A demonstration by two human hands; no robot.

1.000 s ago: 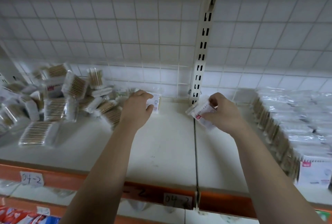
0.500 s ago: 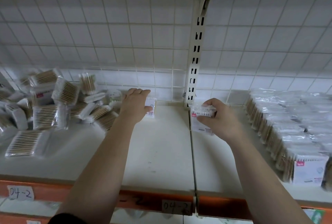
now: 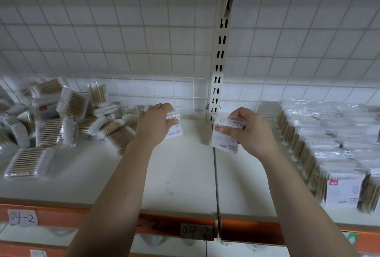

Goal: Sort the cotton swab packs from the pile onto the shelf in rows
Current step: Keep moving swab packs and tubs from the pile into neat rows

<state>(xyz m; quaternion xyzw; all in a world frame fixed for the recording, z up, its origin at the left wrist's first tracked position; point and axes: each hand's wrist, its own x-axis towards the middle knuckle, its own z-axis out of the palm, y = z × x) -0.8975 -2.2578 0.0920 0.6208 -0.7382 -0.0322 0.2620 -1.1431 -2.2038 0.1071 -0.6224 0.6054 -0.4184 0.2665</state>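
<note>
One pack (image 3: 176,129), partly hidden, left hand (image 3: 154,127), second pack (image 3: 224,140) (blurred), right hand (image 3: 251,134)

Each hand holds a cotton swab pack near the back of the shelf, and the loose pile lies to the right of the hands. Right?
No. In the head view the loose pile lies left of the hands. The left hand grips the left pack, the right hand the right pack, near the back of the shelf.
</note>
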